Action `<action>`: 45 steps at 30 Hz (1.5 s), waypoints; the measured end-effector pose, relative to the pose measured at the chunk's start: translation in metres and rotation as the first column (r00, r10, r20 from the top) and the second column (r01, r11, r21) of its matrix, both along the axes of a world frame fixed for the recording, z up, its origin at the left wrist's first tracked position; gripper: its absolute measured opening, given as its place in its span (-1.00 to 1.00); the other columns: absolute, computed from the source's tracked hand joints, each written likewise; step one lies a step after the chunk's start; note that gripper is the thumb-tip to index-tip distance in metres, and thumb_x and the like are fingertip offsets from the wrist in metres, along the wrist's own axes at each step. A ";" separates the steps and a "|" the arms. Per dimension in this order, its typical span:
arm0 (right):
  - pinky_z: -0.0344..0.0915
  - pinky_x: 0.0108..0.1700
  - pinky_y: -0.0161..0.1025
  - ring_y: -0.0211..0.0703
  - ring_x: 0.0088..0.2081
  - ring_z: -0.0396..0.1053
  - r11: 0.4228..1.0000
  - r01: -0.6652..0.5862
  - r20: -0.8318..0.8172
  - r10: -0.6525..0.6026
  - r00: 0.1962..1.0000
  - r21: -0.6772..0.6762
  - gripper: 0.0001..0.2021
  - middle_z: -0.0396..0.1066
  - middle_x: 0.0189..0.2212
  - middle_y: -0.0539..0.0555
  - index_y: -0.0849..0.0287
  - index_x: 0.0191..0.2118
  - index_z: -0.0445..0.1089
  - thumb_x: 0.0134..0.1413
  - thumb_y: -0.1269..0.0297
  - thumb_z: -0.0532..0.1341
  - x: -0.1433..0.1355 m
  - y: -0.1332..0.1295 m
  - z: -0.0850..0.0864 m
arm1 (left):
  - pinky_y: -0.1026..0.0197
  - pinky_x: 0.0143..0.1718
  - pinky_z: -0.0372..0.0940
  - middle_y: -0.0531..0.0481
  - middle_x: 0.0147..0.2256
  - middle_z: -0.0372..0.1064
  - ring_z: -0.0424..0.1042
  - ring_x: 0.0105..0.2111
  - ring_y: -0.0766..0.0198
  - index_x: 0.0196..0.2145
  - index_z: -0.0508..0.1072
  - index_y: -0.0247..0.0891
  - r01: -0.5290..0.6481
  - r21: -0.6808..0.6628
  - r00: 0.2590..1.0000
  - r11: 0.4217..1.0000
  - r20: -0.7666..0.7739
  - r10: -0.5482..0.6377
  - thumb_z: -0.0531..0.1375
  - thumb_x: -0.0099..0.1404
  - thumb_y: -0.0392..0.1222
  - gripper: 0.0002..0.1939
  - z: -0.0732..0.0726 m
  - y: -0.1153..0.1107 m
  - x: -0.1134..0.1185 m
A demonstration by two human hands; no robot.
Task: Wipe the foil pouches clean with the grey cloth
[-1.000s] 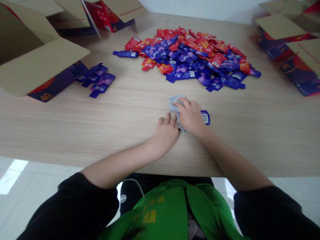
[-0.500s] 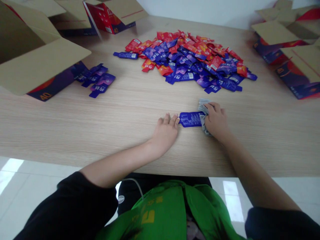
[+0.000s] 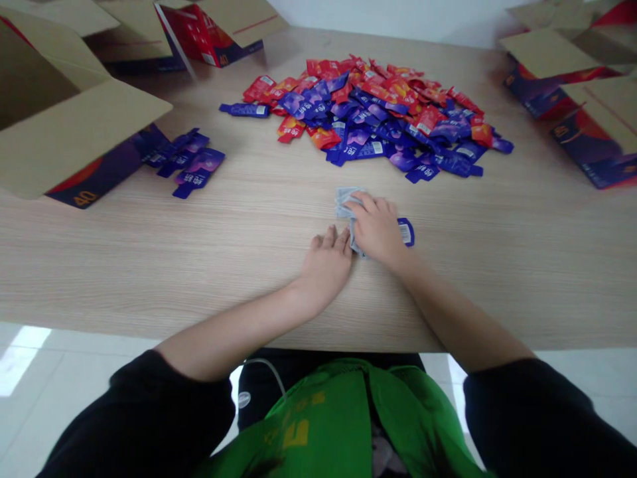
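Flat on the table (image 3: 223,265) lies a blue packet (image 3: 406,232), mostly covered by my right hand (image 3: 378,229). That hand is closed around a folded grey cloth (image 3: 348,201), which rests on the packet's left part. My left hand (image 3: 328,262) lies with its fingertips at the packet's left end, touching or nearly touching the cloth; its fingers press down there, and the packet's tip is hidden. Only the packet's right end with a white label shows.
Behind the hands spreads a heap of red and blue packets (image 3: 378,113). Several blue packets (image 3: 199,169) lie beside an open carton (image 3: 104,172) at the left. More open cartons stand at the back left and at the right (image 3: 592,146).
My right hand has slid left along the blue packet with the grey cloth, up to my left hand. The packet's right end is now uncovered. My left hand has stayed in place.
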State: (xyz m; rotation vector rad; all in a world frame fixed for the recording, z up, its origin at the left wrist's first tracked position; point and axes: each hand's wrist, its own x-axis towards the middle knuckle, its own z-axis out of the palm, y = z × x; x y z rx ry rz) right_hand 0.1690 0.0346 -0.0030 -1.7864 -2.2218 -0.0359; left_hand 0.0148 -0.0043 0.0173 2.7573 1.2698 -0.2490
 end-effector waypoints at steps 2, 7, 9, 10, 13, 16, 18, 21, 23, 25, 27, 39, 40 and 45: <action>0.22 0.11 0.21 0.27 0.11 0.28 0.999 0.039 0.024 -0.039 0.999 0.002 -0.48 0.28 0.34 0.20 0.12 0.24 0.40 0.18 0.44 0.06 0.002 -0.002 -0.007 | -0.16 0.24 0.27 -0.21 0.45 0.08 0.13 0.41 -0.17 0.41 0.24 -0.36 -0.008 -0.008 1.000 1.000 -0.002 0.008 -0.14 0.52 -0.42 -0.42 0.001 0.000 0.001; 0.29 0.04 0.22 0.29 0.06 0.33 0.979 0.201 0.000 -0.201 0.980 0.035 -0.46 0.32 0.29 0.25 0.13 0.24 0.40 0.15 0.46 0.05 0.036 -0.009 -0.010 | -0.15 0.27 0.26 -0.15 0.47 -0.01 0.10 0.43 -0.16 0.45 0.17 -0.32 -0.039 -0.036 0.999 0.999 -0.019 0.038 -0.14 0.51 -0.46 -0.38 0.003 -0.002 0.003; 0.31 0.04 0.20 0.27 0.07 0.34 0.966 0.258 -0.020 -0.258 0.966 0.028 -0.46 0.32 0.28 0.26 0.15 0.24 0.39 0.16 0.45 0.04 0.053 -0.014 -0.011 | -0.14 0.27 0.26 -0.15 0.48 -0.02 0.09 0.43 -0.17 0.46 0.16 -0.32 -0.040 -0.042 0.999 0.998 -0.026 0.039 -0.14 0.51 -0.46 -0.38 0.003 -0.002 0.004; 0.32 0.05 0.20 0.27 0.09 0.34 0.960 0.279 -0.033 -0.279 0.960 0.024 -0.46 0.32 0.28 0.26 0.16 0.24 0.38 0.16 0.45 0.04 0.062 -0.017 -0.012 | -0.14 0.27 0.26 -0.15 0.48 -0.02 0.08 0.43 -0.17 0.46 0.15 -0.33 -0.042 -0.042 0.999 0.998 -0.030 0.041 -0.14 0.52 -0.46 -0.39 0.003 -0.002 0.004; 0.31 0.12 0.21 0.26 0.15 0.33 0.959 0.283 -0.089 -0.280 0.956 0.019 -0.46 0.33 0.25 0.29 0.17 0.24 0.37 0.15 0.45 0.04 0.083 -0.026 -0.017 | -0.16 0.27 0.26 -0.17 0.48 -0.04 0.06 0.44 -0.20 0.46 0.13 -0.37 -0.047 -0.038 0.998 0.998 -0.040 0.046 -0.16 0.53 -0.44 -0.39 0.003 -0.002 0.005; 0.29 0.21 0.18 0.18 0.21 0.31 0.980 0.196 -0.141 -0.190 0.972 0.030 -0.47 0.34 0.22 0.28 0.16 0.22 0.36 0.12 0.48 0.03 0.093 -0.030 -0.019 | -0.20 0.27 0.26 -0.22 0.48 -0.04 0.06 0.44 -0.23 0.46 0.13 -0.43 -0.038 -0.023 0.998 0.999 -0.041 0.037 -0.16 0.52 -0.45 -0.40 0.001 -0.003 0.005; 0.27 0.24 0.14 0.14 0.23 0.31 0.989 0.146 -0.151 -0.138 0.979 0.038 -0.48 0.35 0.21 0.29 0.19 0.19 0.36 0.12 0.49 0.03 0.094 -0.032 -0.019 | -0.22 0.27 0.25 -0.26 0.47 -0.04 0.06 0.43 -0.23 0.45 0.13 -0.46 -0.037 -0.002 0.999 0.999 -0.039 0.037 -0.16 0.51 -0.46 -0.40 -0.001 -0.006 0.005; 0.28 0.24 0.12 0.13 0.23 0.32 0.993 0.112 -0.141 -0.106 0.984 0.038 -0.50 0.35 0.21 0.32 0.24 0.18 0.37 0.13 0.49 0.02 0.088 -0.035 -0.017 | -0.21 0.29 0.24 -0.30 0.47 -0.06 0.06 0.44 -0.22 0.45 0.11 -0.51 -0.041 0.026 0.998 0.999 -0.050 0.042 -0.17 0.50 -0.46 -0.39 -0.003 -0.010 0.003; 0.29 0.23 0.14 0.14 0.23 0.32 0.994 0.100 -0.138 -0.094 0.986 0.037 -0.51 0.36 0.21 0.32 0.23 0.18 0.38 0.14 0.49 0.03 0.083 -0.039 -0.017 | -0.17 0.30 0.23 -0.33 0.47 -0.07 0.06 0.44 -0.21 0.45 0.09 -0.55 -0.043 0.033 0.997 0.999 -0.058 0.045 -0.17 0.51 -0.45 -0.40 -0.004 -0.012 0.002; 0.29 0.22 0.15 0.15 0.23 0.33 0.994 0.098 -0.147 -0.090 0.985 0.045 -0.52 0.37 0.21 0.31 0.20 0.18 0.38 0.15 0.48 0.03 0.080 -0.043 -0.019 | -0.14 0.31 0.22 -0.32 0.47 -0.06 0.05 0.44 -0.19 0.45 0.08 -0.56 -0.046 0.027 0.997 0.999 -0.053 0.048 -0.17 0.53 -0.43 -0.41 -0.004 -0.013 0.000; 0.29 0.22 0.18 0.17 0.22 0.35 0.992 0.112 -0.178 -0.099 0.979 0.063 -0.56 0.38 0.19 0.29 0.17 0.16 0.39 0.19 0.43 0.05 0.082 -0.043 -0.021 | -0.12 0.32 0.22 -0.30 0.47 -0.05 0.06 0.44 -0.16 0.46 0.07 -0.53 -0.053 0.015 0.998 0.998 -0.037 0.054 -0.16 0.53 -0.41 -0.41 -0.004 -0.012 0.000; 0.25 0.25 0.20 0.17 0.27 0.25 0.989 0.081 -0.283 -0.042 0.958 0.126 -0.53 0.31 0.28 0.24 0.11 0.21 0.39 0.25 0.44 0.02 0.017 -0.052 0.004 | -0.16 0.30 0.22 -0.35 0.45 0.00 0.06 0.44 -0.21 0.45 0.10 -0.54 -0.062 0.005 0.998 0.998 -0.010 0.062 -0.11 0.55 -0.38 -0.43 -0.004 -0.011 0.002; 0.25 0.23 0.20 0.20 0.27 0.23 0.993 0.079 -0.216 -0.059 0.975 0.082 -0.52 0.25 0.34 0.25 0.17 0.24 0.37 0.27 0.43 0.01 0.003 -0.055 0.003 | -0.16 0.30 0.23 -0.37 0.44 0.05 0.06 0.44 -0.21 0.43 0.13 -0.55 -0.057 0.001 0.998 0.998 -0.010 0.057 -0.09 0.55 -0.37 -0.44 -0.003 -0.011 0.002; 0.23 0.13 0.18 0.26 0.19 0.21 0.997 0.042 0.023 -0.041 0.999 -0.072 -0.49 0.20 0.41 0.18 0.25 0.32 0.33 0.32 0.37 0.01 -0.019 -0.061 -0.007 | -0.10 0.25 0.28 -0.39 0.36 0.22 0.11 0.42 -0.17 0.36 0.27 -0.57 -0.052 -0.014 0.999 0.999 -0.014 0.052 -0.11 0.56 -0.38 -0.49 0.005 -0.010 0.003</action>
